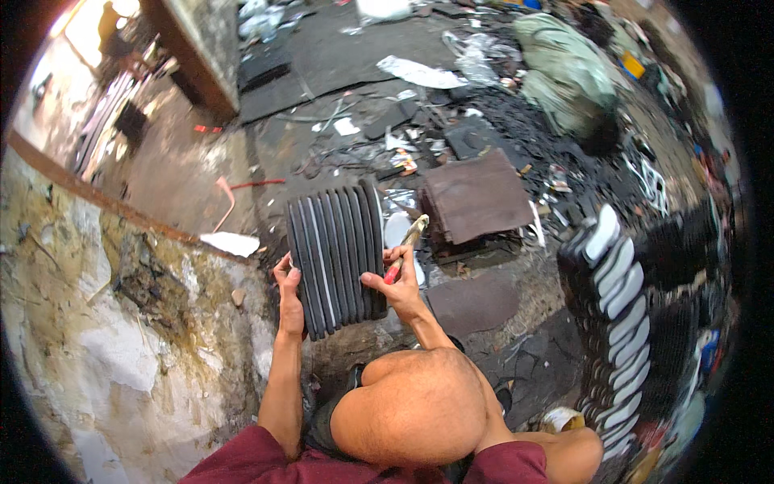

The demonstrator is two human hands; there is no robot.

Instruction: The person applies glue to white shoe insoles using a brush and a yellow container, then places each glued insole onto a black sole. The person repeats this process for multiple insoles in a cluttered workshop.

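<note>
A thick stack of black sole-like slabs (334, 258), seen edge-on, is pressed between my two hands. One lighter grey edge runs among the dark ones. My left hand (289, 300) grips the stack's left end, its thumb on the outer slab. Against the right end lies my right hand (401, 284), thumb on the slabs. In that same hand is a slim tool with a red handle and a worn, brass-coloured end (416, 229); its kind is unclear. Just beyond the right hand sits a pile of brown sheets (476, 198).
Right of my knee stands a tall row of stacked soles with white faces (621, 282). A green sack (564, 73) lies at the far right amid black scraps (524, 121). A stained wall (105, 323) borders my left. Far left, a person (113, 36) is beyond a doorway.
</note>
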